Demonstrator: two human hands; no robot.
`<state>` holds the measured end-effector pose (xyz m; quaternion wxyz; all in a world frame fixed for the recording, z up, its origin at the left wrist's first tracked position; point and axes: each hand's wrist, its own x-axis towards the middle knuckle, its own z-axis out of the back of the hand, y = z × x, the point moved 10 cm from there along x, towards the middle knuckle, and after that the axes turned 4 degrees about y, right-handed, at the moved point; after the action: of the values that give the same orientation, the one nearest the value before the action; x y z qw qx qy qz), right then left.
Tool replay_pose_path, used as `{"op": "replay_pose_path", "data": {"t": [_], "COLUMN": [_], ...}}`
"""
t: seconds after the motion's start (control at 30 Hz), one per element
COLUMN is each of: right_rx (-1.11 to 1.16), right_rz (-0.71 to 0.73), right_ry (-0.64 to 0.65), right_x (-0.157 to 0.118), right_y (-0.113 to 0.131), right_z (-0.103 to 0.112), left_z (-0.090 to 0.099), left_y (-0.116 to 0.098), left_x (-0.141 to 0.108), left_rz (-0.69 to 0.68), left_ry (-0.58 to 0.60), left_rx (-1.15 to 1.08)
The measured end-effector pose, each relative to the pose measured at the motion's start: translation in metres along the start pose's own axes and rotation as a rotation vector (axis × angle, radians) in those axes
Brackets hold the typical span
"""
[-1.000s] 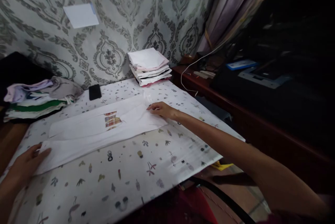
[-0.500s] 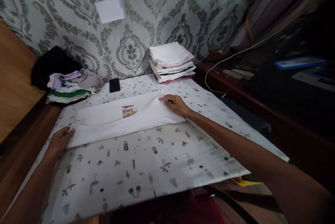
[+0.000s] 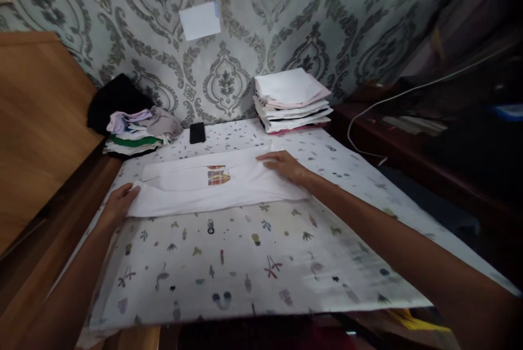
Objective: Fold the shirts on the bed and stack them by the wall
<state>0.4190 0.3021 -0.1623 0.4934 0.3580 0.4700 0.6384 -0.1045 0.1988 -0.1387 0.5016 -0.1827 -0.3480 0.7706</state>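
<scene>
A white garment (image 3: 183, 194) with a colourful plaid print lies folded into a long strip across the patterned tabletop cover (image 3: 237, 263). At its left end my left hand (image 3: 120, 200) is closed, pinching the near corner of the cloth between thumb and fingers. My right hand (image 3: 286, 166) rests on the garment's right end, fingers stretched out and thumb apart, touching the fabric. The cloth is slightly creased under the right hand, and the right wrist hides part of that end.
A pile of folded white clothes (image 3: 292, 102) stands at the back right. Folded clothes (image 3: 141, 132) and a black item (image 3: 118, 102) are at the back left, beside a black phone (image 3: 197, 133). A white cable (image 3: 359, 115) hangs at the right. A wooden panel (image 3: 41, 121) borders the left.
My right hand has loosened its pinch and now lies flatter on the cloth. The garment's near fold looks smoother. My left hand still grips its corner. The camera view has shifted left.
</scene>
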Motion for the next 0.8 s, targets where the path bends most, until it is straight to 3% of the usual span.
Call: {"op": "replay_pose_path", "data": {"t": [0.1,0.23,0.33,0.57,0.7,0.8], "right_rx": [-0.108,-0.511,-0.689,-0.829,-0.844,-0.79], "right_rz": [0.232,0.194,0.226,0.267,0.265,0.246], "right_ry": [-0.06,-0.045,-0.036,-0.081,-0.112,-0.144], "right_x": [-0.007,-0.008,-0.009,-0.025,-0.041,-0.055], "right_y": [0.016,0.003,0.003,0.003,-0.004,-0.002], "right_z": [0.007,0.004,-0.002,0.003,0.011,0.017], "left_z": [0.002,-0.004,-0.008,-0.008,-0.006,-0.002], "left_y": [0.006,0.006,0.006,0.003,-0.006,-0.019], "left_x": [0.004,0.01,0.012,0.003,-0.01,-0.021], "left_rz": [0.054,0.018,-0.019,-0.079,-0.066,-0.123], "left_ry": [-0.01,0.033,0.055,0.09,0.104,0.042], "left_rx": [-0.029,0.085,0.137,0.262,0.568,0.75]}}
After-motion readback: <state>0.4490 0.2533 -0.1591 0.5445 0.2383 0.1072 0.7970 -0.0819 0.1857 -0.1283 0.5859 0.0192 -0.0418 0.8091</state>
